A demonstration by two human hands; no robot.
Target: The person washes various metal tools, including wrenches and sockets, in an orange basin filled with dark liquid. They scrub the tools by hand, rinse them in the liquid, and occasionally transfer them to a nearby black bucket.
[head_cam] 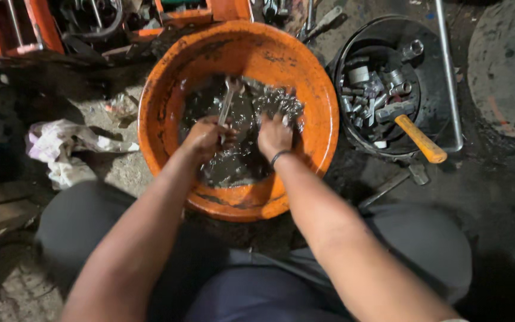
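The orange basin [323, 113] stands on the dirty ground between the person's knees; it holds dark, foamy liquid, and both hands are inside it. To its right, just beside it, stands a round black tub [439, 89] filled with metal sockets [374, 89]; a hammer with an orange handle [421, 140] leans over the tub's near rim; a long metal rod [448, 71] lies across the tub's right side. Orange equipment [7, 24] occupies the upper left of the view; a crumpled pale rag [61, 149] lies on the ground left of the basin, well apart from it. The left hand [205, 137] is closed round the lower shaft of a metal wrench [227, 98]; the wrench points away from the person, its upper end clear of the liquid. The right hand [274, 136], with a dark band at the wrist, rests partly in the liquid just beside the left hand; whether it grips anything cannot be told, as its fingers are submerged.
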